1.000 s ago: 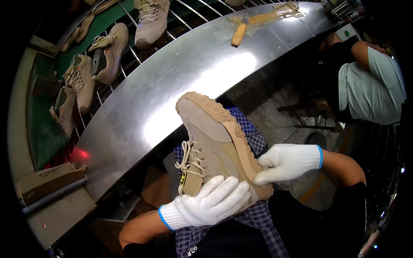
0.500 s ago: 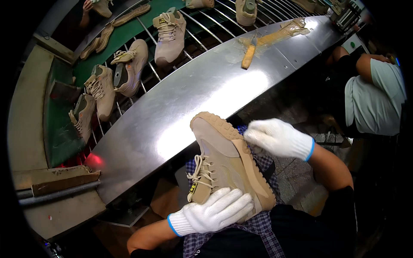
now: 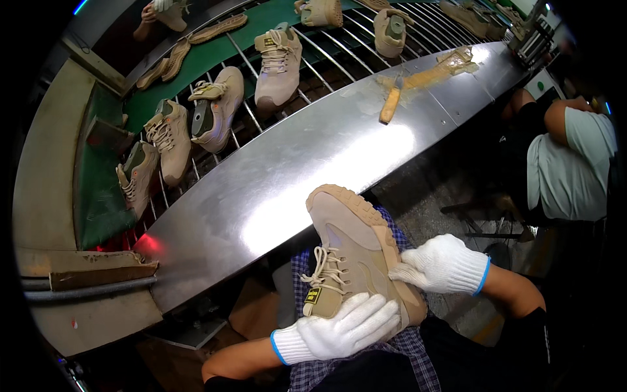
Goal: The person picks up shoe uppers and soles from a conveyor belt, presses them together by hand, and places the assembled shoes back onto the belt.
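Observation:
A beige lace-up shoe (image 3: 358, 251) lies on its side over my lap, toe pointing away and its tan sole turned to the right. My left hand (image 3: 348, 326), in a white knit glove with a blue cuff, grips the shoe around its heel and ankle opening, with the fingers laid over the side. My right hand (image 3: 444, 264), gloved the same way, has its fingers curled and its thumb pressed on the sole's edge near the middle. The inside of the shoe is hidden by my left hand.
Ahead runs a curved metal worktop (image 3: 287, 176); on it lies a knife with a yellowish handle (image 3: 390, 106) beside brown tape (image 3: 450, 65). Beyond, several similar shoes (image 3: 277, 72) and loose soles (image 3: 219, 29) rest on metal rollers and green boards. A person in pale shorts (image 3: 571, 163) sits at right.
My right hand has moved down along the sole from near the toe to its middle, now touching it. The whole view has shifted slightly; my left hand keeps its hold.

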The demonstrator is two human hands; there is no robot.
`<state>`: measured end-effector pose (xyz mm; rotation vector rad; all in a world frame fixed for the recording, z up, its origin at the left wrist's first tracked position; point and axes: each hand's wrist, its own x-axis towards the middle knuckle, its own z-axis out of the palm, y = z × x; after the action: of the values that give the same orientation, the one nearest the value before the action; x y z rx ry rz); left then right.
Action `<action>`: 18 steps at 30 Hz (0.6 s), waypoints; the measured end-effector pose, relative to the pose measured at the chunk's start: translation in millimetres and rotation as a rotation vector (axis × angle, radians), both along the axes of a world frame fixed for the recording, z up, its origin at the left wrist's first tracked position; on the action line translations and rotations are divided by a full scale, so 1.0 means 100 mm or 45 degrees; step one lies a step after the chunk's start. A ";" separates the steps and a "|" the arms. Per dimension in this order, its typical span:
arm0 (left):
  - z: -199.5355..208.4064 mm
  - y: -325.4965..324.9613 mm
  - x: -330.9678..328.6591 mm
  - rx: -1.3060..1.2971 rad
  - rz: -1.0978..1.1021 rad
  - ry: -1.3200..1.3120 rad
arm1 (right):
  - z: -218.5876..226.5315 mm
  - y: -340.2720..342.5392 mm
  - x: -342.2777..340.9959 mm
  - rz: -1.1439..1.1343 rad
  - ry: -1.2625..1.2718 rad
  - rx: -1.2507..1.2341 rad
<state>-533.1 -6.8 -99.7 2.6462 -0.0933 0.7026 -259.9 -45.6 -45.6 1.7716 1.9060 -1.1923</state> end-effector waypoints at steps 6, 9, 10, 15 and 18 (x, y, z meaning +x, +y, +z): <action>0.07 0.05 -0.08 -0.026 -0.048 -0.013 | -0.46 -0.37 0.10 -0.568 0.653 -0.204; 0.13 0.07 -0.13 0.012 -0.056 -0.012 | -0.81 -0.22 -0.18 -1.159 1.492 -0.307; 0.09 0.06 -0.14 -0.012 -0.045 -0.022 | -0.91 -0.20 -0.32 -1.371 1.730 -0.408; 0.05 0.01 -0.39 -0.294 -0.008 0.240 | -1.09 -0.21 -0.46 -1.460 1.991 -0.301; 0.39 0.09 -0.42 -0.178 0.342 0.023 | -0.70 0.15 -0.38 -1.350 2.030 0.014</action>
<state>-575.4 2.0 -60.4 2.5539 0.3106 0.7399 -297.7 -30.7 -115.6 1.9356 1.0370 -3.7283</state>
